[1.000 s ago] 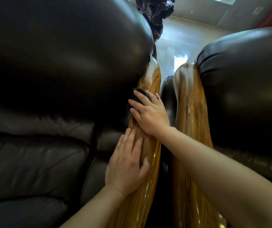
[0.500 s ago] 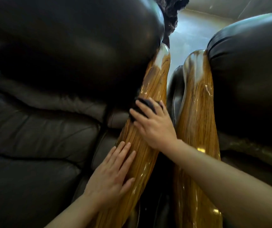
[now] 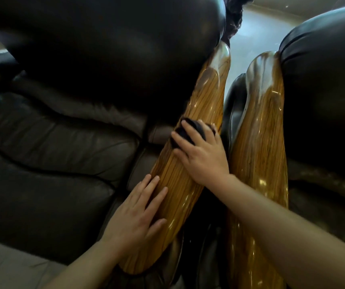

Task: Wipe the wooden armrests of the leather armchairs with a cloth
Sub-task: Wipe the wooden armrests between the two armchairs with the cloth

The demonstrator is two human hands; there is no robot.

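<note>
Right hand point(image 3: 204, 158) presses a dark cloth point(image 3: 192, 130) under spread fingers onto the left wooden armrest point(image 3: 190, 163). Left hand point(image 3: 135, 217) lies flat and open, nearer than the cloth. Second armrest point(image 3: 259, 142) just right of the grip.

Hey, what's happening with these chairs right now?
A person is wiping a glossy wooden armrest between two dark leather armchairs. The right hand presses a dark cloth onto it about midway up, while the left hand rests flat lower down. The neighbouring armrest is untouched.
</note>
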